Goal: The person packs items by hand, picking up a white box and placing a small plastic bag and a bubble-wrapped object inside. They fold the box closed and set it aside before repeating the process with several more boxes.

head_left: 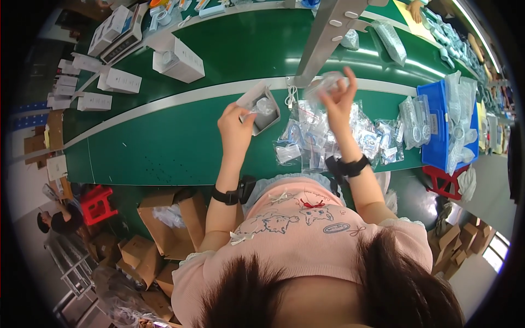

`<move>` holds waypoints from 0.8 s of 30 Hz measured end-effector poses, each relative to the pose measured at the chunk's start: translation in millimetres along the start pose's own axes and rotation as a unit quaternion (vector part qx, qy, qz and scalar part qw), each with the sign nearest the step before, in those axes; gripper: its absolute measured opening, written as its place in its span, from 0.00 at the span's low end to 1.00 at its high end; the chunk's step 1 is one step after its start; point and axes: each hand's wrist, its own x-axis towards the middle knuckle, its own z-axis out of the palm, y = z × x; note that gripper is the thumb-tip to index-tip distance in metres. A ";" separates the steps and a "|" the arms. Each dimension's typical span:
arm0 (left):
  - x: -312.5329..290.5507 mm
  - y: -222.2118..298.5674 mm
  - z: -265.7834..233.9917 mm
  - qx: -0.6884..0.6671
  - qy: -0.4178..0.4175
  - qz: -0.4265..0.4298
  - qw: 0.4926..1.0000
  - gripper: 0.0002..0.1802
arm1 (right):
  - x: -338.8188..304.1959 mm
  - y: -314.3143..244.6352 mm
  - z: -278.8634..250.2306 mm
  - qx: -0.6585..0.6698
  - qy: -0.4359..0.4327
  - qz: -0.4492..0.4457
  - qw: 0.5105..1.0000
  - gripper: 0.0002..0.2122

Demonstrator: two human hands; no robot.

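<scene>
In my left hand (237,128) is a small open white box (266,123), tilted, with its flap raised. Inside it lies something wrapped in clear plastic (266,106). My right hand (340,101) is raised over the bench, pinching a see-through plastic bag (325,85) that is smeared by motion; its contents cannot be made out. Below that hand spreads a pile of small clear bags (314,136) with white and blue parts in them. A coiled white cable (291,96) lies between the box and the pile.
A blue bin (435,128) with bubble-wrapped items stands right, beside more wrapped pieces (414,121). A metal post (322,41) rises behind my right hand. White boxes (183,60) stand on the green bench (164,139) at far left. Cardboard cartons (172,224) sit below the near edge.
</scene>
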 end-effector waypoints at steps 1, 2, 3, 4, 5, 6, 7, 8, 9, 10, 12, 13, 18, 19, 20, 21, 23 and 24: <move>3.2 2.1 1.6 -0.006 0.011 0.010 1.000 0.08 | -11.4 -2.5 12.6 0.001 -0.077 -0.021 0.997 0.24; 5.5 3.7 2.5 -0.011 0.024 0.019 0.999 0.08 | -19.2 -3.7 22.3 0.002 -0.155 -0.041 0.987 0.25; 8.0 4.4 3.6 -0.016 0.036 0.029 0.999 0.09 | -23.6 -1.0 29.2 -0.075 -0.195 -0.089 0.974 0.24; 9.3 4.6 4.5 -0.015 0.036 0.031 0.999 0.09 | -26.8 2.0 33.7 -0.151 -0.233 -0.137 0.951 0.23; 10.0 3.9 5.9 -0.025 0.027 0.020 0.999 0.09 | -28.4 3.8 36.6 -0.151 -0.232 -0.139 0.951 0.23; 10.0 2.0 6.1 -0.034 0.021 0.007 0.999 0.09 | -29.4 6.2 40.4 -0.239 -0.266 -0.189 0.915 0.20; 9.9 -0.4 6.2 -0.043 0.016 -0.005 0.999 0.09 | -29.9 8.0 43.5 -0.324 -0.297 -0.237 0.866 0.17; 9.6 -4.7 7.0 -0.042 0.020 -0.005 0.999 0.09 | -30.0 8.8 45.6 -0.406 -0.323 -0.283 0.807 0.14; 9.2 -10.9 8.8 -0.060 0.019 0.003 0.998 0.09 | -30.1 7.6 45.7 -0.404 -0.323 -0.286 0.807 0.14; 9.3 -16.4 10.4 -0.080 0.019 0.010 0.997 0.09 | -30.1 4.8 44.2 -0.416 -0.328 -0.271 0.803 0.14; 7.9 -17.3 12.4 -0.101 0.018 0.017 0.995 0.09 | -30.8 -1.0 38.7 -0.443 -0.339 -0.239 0.795 0.13; 7.8 -17.1 13.6 -0.099 0.022 0.014 0.995 0.08 | -28.7 -2.0 37.8 -0.443 -0.340 -0.240 0.794 0.13; 8.8 -18.5 16.7 -0.084 0.024 -0.008 0.996 0.09 | -14.5 1.0 36.9 -0.467 -0.385 -0.234 0.760 0.13; 10.1 -18.9 17.3 -0.078 0.022 -0.017 0.997 0.09 | -15.1 4.9 35.7 -0.484 -0.386 -0.238 0.748 0.13; 13.0 -18.4 18.0 -0.078 0.027 -0.006 0.997 0.09 | -14.4 8.3 35.0 -0.500 -0.387 -0.242 0.736 0.13; 11.6 -19.7 19.6 -0.082 0.031 0.003 0.996 0.09 | -17.1 12.6 33.4 -0.501 -0.382 -0.249 0.735 0.13; 10.2 -21.2 21.3 -0.090 0.038 0.022 0.995 0.09 | -20.8 19.7 33.0 -0.462 -0.345 -0.283 0.767 0.13; 9.7 -20.8 21.4 -0.089 0.041 0.030 0.995 0.09 | -21.2 20.5 34.0 -0.441 -0.325 -0.300 0.781 0.13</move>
